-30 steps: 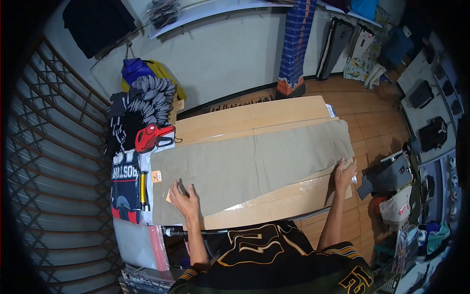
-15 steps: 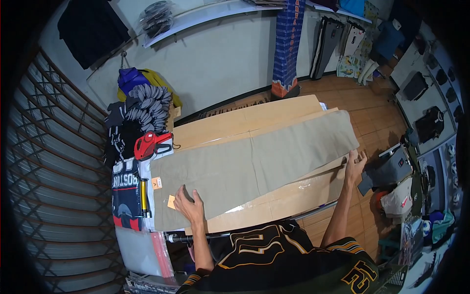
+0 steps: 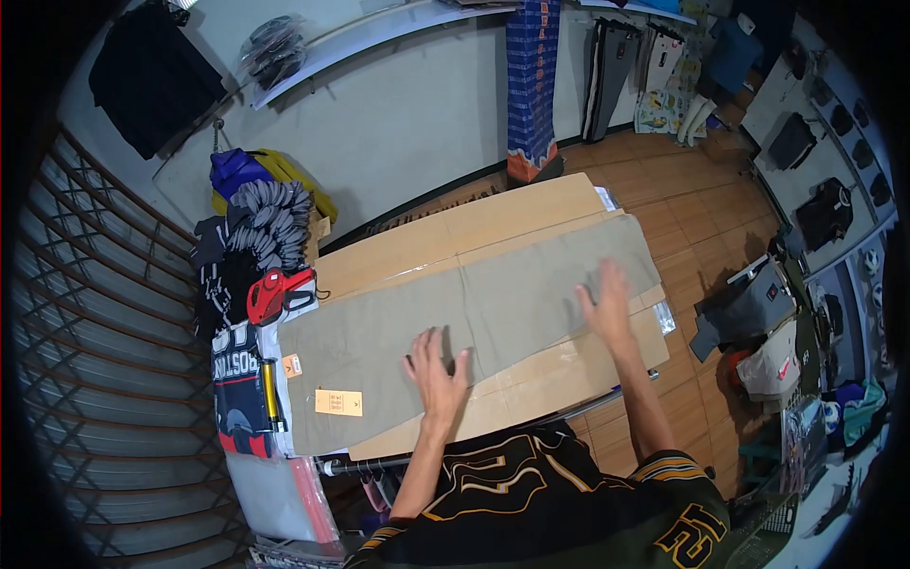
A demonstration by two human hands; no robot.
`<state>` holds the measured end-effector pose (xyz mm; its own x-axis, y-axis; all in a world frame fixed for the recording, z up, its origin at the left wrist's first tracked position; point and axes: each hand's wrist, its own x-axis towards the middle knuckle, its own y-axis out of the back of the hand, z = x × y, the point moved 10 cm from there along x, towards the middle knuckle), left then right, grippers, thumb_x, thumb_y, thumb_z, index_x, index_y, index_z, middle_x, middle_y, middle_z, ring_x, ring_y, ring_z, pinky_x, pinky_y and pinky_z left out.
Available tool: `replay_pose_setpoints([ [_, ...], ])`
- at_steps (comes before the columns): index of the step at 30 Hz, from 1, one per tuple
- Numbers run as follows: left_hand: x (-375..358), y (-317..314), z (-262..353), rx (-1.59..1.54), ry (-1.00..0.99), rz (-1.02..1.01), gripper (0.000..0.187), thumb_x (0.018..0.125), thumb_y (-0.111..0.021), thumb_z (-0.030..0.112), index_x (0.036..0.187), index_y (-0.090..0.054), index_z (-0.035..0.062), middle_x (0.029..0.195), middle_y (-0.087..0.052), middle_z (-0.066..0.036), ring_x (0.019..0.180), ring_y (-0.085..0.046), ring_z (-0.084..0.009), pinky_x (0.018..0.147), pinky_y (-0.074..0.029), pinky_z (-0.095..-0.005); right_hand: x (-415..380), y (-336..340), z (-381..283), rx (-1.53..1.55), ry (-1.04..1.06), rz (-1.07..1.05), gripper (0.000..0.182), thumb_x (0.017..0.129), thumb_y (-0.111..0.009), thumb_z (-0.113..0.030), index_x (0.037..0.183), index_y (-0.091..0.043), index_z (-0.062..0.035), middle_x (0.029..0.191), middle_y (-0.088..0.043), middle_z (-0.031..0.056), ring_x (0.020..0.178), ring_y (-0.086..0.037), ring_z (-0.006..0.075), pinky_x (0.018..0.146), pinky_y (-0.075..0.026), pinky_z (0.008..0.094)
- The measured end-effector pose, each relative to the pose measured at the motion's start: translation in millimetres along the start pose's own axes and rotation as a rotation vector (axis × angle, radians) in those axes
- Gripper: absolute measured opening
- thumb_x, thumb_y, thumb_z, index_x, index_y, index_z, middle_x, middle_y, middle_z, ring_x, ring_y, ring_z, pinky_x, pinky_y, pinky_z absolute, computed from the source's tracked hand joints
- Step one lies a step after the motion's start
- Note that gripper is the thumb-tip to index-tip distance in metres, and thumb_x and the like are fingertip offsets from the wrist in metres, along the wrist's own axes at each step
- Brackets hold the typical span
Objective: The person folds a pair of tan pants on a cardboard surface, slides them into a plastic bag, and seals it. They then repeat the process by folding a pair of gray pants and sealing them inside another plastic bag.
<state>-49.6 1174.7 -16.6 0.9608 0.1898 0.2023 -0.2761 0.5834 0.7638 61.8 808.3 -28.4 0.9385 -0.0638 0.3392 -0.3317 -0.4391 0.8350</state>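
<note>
Long beige trousers (image 3: 379, 327) lie flat and folded lengthwise across a cardboard-topped table (image 3: 445, 228). A tan paper tag (image 3: 338, 402) rests on their left part, with a smaller orange tag (image 3: 292, 365) near the left edge. My left hand (image 3: 438, 379) is over the lower middle of the cloth, fingers spread, holding nothing. Over the right part of the trousers is my right hand (image 3: 608, 303), slightly blurred, its fingers apart and nothing in them. Whether either hand touches the cloth I cannot tell.
Left of the trousers are a red tag gun (image 3: 277, 294), a yellow-and-black tube (image 3: 271, 394) and a dark printed jersey (image 3: 239, 379). Grey-and-black gloves (image 3: 270, 223) are piled behind. A patterned pillar (image 3: 531, 95) stands beyond the table; grey clothing (image 3: 754, 308) is at right.
My left hand has moved right from the tags toward the middle. My right hand has left the trousers' right end and moved inward over the cloth. The larger tag now lies flat; the view has shifted.
</note>
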Motion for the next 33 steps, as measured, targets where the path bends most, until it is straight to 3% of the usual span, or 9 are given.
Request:
replay_pose_setpoints([
  [5,-4.7,-46.1,3.5,0.213,0.005,-0.079,0.072,0.094,-0.068,0.045,0.151,-0.048,0.0051,0.162,-0.036,-0.024,0.153,-0.026,-0.0441,0.121,-0.012,-0.0716,40.8,-23.7,0.5,-0.147,0.401,-0.314,0.081,0.096,-0.065,-0.052,0.154,-0.042,0.0013,0.167,-0.029,0.0239,0.156,-0.024,0.0426,0.118,-0.02,0.0755],
  [7,-7.5,-46.8,4.3,0.214,-0.002,-0.063,0.072,0.093,-0.068,0.045,0.15,-0.049,0.0057,0.162,-0.037,-0.023,0.153,-0.026,-0.0435,0.119,-0.014,-0.0728,99.3,-4.9,106.3,-0.119,-0.018,-0.252,0.082,0.099,-0.061,-0.057,0.157,-0.041,-0.0013,0.167,-0.03,0.0247,0.157,-0.024,0.0388,0.121,-0.021,0.0684],
  [9,-6.9,-46.8,6.7,0.234,0.01,-0.069,0.073,0.092,-0.068,0.045,0.151,-0.048,0.0062,0.162,-0.036,-0.023,0.153,-0.026,-0.0435,0.121,-0.012,-0.0712,140.3,-88.9,276.4,0.742,-0.728,-0.514,0.086,0.1,-0.059,-0.062,0.156,-0.043,0.0006,0.162,-0.04,0.0258,0.153,-0.034,0.0383,0.123,-0.026,0.0588],
  [12,-8.3,-50.6,7.1,0.258,0.022,-0.081,0.074,0.091,-0.069,0.044,0.151,-0.048,0.0068,0.162,-0.036,-0.023,0.154,-0.025,-0.0433,0.121,-0.012,-0.0703,148.2,-48.4,301.9,0.569,-0.838,-0.22,0.087,0.098,-0.061,-0.064,0.152,-0.049,0.0032,0.149,-0.055,0.0258,0.144,-0.048,0.0366,0.117,-0.037,0.0516],
  [15,-5.2,-51.9,10.3,0.253,0.028,-0.065,0.073,0.09,-0.069,0.042,0.151,-0.048,0.0069,0.161,-0.037,-0.023,0.154,-0.026,-0.0433,0.122,-0.012,-0.0696,131.8,-71.5,262.5,1.029,-0.851,-0.547,0.086,0.094,-0.068,-0.064,0.144,-0.056,0.0054,0.133,-0.066,0.023,0.129,-0.061,0.0338,0.106,-0.049,0.0518],
  [16,-5.5,-50.2,11.1,0.253,0.03,-0.058,0.073,0.09,-0.069,0.041,0.151,-0.048,0.0069,0.161,-0.037,-0.023,0.154,-0.026,-0.0434,0.122,-0.012,-0.0693,128.4,-74.7,263.2,1.037,-0.896,-0.609,0.069,0.093,-0.077,-0.047,0.136,-0.061,0.0045,0.123,-0.071,0.0187,0.114,-0.069,0.0275,0.094,-0.057,0.0458],
  [22,5.3,-62.3,27.8,0.139,0.125,0.076,0.069,0.086,-0.072,0.032,0.145,-0.051,0.0024,0.153,-0.044,-0.024,0.148,-0.034,-0.0435,0.12,-0.018,-0.0669,159.0,-27.3,237.4,1.096,-0.612,-0.285,0.049,0.084,-0.085,-0.008,0.128,-0.065,0.0046,0.115,-0.074,0.015,0.098,-0.073,0.0226,0.086,-0.059,0.0352],
  [27,57.6,-130.0,159.0,-0.102,-0.185,-0.055,0.065,0.087,-0.074,0.018,0.145,-0.052,-0.0006,0.149,-0.05,-0.026,0.143,-0.042,-0.0429,0.12,-0.029,-0.0539,164.8,-26.4,239.8,0.892,-0.546,-0.235,0.05,0.082,-0.087,-0.005,0.126,-0.064,0.0049,0.113,-0.075,0.0158,0.099,-0.073,0.0221,0.086,-0.058,0.0336],
  [33,113.4,-252.5,274.8,-0.162,-0.436,-0.24,0.065,0.095,-0.069,0.032,0.149,-0.049,0.0017,0.158,-0.044,-0.021,0.152,-0.033,-0.042,0.123,-0.025,-0.0596,169.9,-43.9,232.4,0.965,-0.392,-0.19,0.054,0.078,-0.087,-0.001,0.125,-0.063,0.0055,0.115,-0.074,0.0162,0.102,-0.072,0.0218,0.09,-0.057,0.0335],
])
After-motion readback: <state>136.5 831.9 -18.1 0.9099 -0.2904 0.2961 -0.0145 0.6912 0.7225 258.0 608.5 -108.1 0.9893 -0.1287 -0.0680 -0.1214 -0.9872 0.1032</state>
